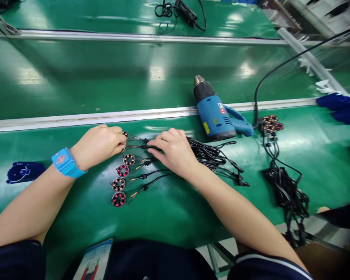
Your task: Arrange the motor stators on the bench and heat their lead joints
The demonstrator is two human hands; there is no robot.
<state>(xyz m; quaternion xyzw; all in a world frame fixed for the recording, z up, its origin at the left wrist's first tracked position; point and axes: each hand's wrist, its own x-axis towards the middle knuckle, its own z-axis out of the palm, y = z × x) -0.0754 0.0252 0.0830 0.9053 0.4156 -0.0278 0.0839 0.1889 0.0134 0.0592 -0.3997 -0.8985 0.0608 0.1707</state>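
Observation:
My left hand (102,144), with a blue wrist strap (66,162), has its fingers closed on a small ring-shaped motor stator (125,134), partly hidden by the fingertips. My right hand (175,152) is closed over a black cable (144,147), pinching it near the end where thin coloured wires come out. Below my left hand several wound stators (123,171) lie in a column, some with copper windings and some with red. Their wires run right to black cables (156,179), which pass under my right hand into a coiled bundle (207,151).
A blue heat gun (214,112) lies behind the cables, nozzle pointing away. To the right is another pile of stators (270,123) with bundled black cables (286,190). A dark blue flat part (25,172) lies left. On the upper shelf is a black plug with cord (186,13).

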